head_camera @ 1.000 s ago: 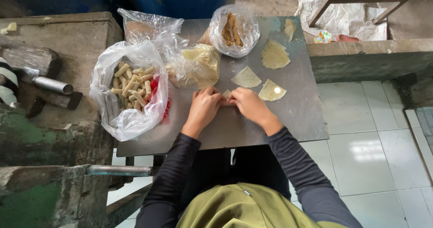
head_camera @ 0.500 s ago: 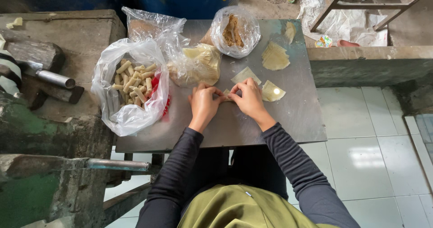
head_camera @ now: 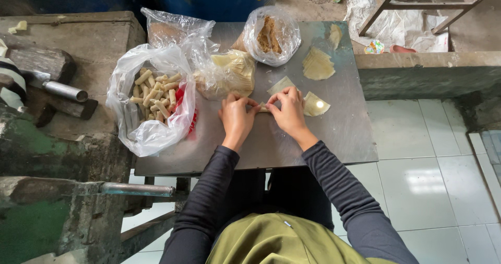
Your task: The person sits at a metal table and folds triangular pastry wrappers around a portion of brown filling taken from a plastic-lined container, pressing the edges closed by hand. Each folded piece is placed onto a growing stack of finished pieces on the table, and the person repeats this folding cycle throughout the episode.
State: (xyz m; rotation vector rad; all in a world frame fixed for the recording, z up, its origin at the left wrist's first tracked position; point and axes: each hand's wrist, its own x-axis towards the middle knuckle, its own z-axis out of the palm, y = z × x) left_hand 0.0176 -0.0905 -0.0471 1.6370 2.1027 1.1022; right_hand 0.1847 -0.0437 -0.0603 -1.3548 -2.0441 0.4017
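My left hand (head_camera: 237,119) and my right hand (head_camera: 288,110) meet over a grey metal table (head_camera: 344,133), fingertips pinching a small pale rolled wrapper (head_camera: 264,108) between them. A flat pale wrapper (head_camera: 280,84) lies just beyond my right hand, and a folded one (head_camera: 315,105) lies to its right. A clear bag of finished pale rolls (head_camera: 154,96) sits to the left of my left hand. A clear bag of stacked pale wrappers (head_camera: 229,72) stands just beyond my left hand.
A clear bag of brown filling (head_camera: 270,34) stands at the table's far edge, with more wrappers (head_camera: 317,64) beside it. An old green bench with a metal bar (head_camera: 136,189) is at the left. White floor tiles (head_camera: 433,191) lie to the right.
Both hands stay together on the small roll, fingers shifting slightly as it turns between them. The view has tilted a little; nothing else on the table has moved.
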